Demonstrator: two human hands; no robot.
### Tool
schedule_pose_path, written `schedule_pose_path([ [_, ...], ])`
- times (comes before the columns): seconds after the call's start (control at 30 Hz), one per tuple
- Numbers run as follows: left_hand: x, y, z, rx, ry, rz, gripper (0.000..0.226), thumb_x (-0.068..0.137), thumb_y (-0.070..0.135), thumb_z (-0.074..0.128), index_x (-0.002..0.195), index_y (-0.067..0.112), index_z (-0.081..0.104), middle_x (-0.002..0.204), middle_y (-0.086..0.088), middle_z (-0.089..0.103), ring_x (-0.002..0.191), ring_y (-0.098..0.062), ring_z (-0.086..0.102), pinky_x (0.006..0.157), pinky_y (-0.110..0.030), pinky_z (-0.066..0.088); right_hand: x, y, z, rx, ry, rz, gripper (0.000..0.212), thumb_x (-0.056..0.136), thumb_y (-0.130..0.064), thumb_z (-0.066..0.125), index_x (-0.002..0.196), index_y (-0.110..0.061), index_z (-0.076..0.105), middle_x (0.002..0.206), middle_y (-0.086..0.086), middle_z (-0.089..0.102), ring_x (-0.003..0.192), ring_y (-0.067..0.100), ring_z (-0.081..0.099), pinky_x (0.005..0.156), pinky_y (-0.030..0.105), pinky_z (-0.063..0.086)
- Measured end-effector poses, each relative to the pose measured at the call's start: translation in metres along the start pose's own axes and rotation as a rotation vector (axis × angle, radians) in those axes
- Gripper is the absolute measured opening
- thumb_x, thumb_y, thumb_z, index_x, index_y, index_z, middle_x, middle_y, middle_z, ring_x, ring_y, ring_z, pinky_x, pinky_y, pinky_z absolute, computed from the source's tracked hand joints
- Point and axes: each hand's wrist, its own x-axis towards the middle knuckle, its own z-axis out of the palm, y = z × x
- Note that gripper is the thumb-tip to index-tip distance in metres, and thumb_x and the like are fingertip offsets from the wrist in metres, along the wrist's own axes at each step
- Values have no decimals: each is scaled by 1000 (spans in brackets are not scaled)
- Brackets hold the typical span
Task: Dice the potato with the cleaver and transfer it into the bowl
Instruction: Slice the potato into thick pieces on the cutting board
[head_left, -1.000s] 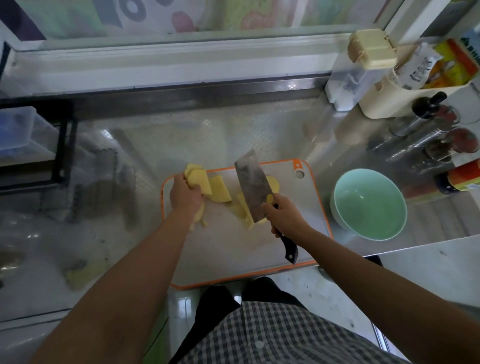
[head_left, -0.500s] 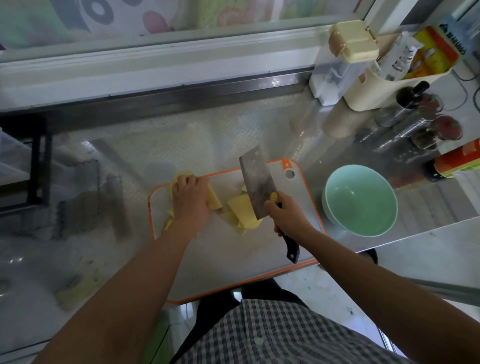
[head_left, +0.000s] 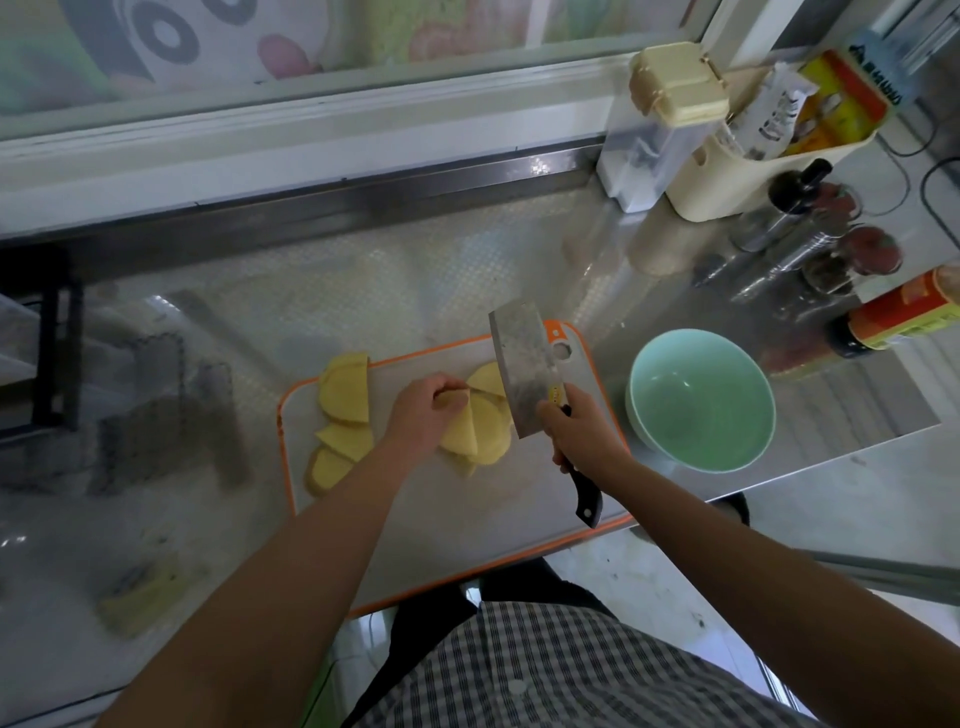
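Note:
Yellow potato slices lie in two groups on the orange-rimmed cutting board: a left pile and a middle stack. My left hand rests on the middle stack, fingertips pinching its top edge. My right hand grips the black handle of the cleaver, whose blade stands just right of the stack, edge down by the slices. The empty mint-green bowl sits right of the board.
A cream caddy with packets, a clear lidded container, dark bottles and jars and a sauce bottle crowd the back right. The steel counter edge runs just right of the bowl. A black rack stands at left.
My left hand left the far-left pile and moved right onto the middle stack of slices. The cleaver stayed upright beside that stack in my right hand.

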Motion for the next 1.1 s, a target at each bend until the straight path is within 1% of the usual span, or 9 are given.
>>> schedule_pose_path([
  [0.23,0,17,-3,34,-46,30,39,76,-1,58,107,20,69,108,-1,69,102,-18,62,88,-28,46,0,6,-8,4,8,-16,14,94,-15,46,80,-13,45,65,9,44,37,15,46,39,26,39],
  [0.37,1,35,-4,319,244,268,32,70,0,64,98,13,70,95,-5,69,90,-24,61,78,-31,46,0,0,-10,8,4,-38,16,93,-13,45,78,-18,45,62,6,45,38,15,46,39,26,40],
  [0.47,-7,38,7,498,151,404,33,65,-5,62,94,9,68,90,-12,62,87,-31,57,76,-36,45,-1,-2,-8,-5,-3,-40,14,95,-12,44,81,-14,46,62,5,45,36,14,46,37,25,39],
  [0.6,-22,25,20,553,-76,352,49,65,18,76,112,9,63,107,-12,51,95,-28,54,84,-32,43,-3,1,-8,-19,3,-52,18,94,-15,47,77,-13,42,61,6,44,35,16,46,36,25,37],
  [0.7,-21,17,13,642,-87,439,67,55,33,69,119,15,60,119,-9,52,105,-31,50,90,-38,45,-1,4,-10,-6,-2,-53,19,95,-16,47,77,-14,42,63,7,44,34,16,46,35,24,36],
  [0.8,-16,14,2,730,-167,454,72,54,29,70,124,16,56,122,-9,54,106,-32,52,85,-42,47,0,7,-12,-24,2,-52,18,95,-16,47,78,-13,43,64,8,45,37,17,48,37,26,38],
  [0.97,-18,18,4,716,-78,349,62,66,27,75,120,5,54,111,-14,50,103,-32,50,83,-46,48,0,13,-13,-222,106,-103,11,94,-20,46,84,-13,45,68,12,55,49,29,57,43,38,47],
  [1.07,-24,16,15,750,-60,292,86,60,50,79,127,6,48,114,-14,47,104,-30,46,88,-41,45,1,17,-12,-386,178,-148,4,92,-20,44,93,-17,46,72,14,57,67,38,57,57,46,46],
  [1.1,-24,14,18,754,-39,291,92,56,54,80,128,7,47,114,-14,47,103,-30,46,88,-40,45,3,18,-12,-492,224,-170,13,93,-20,43,106,-18,49,78,15,59,71,38,57,60,44,45],
])
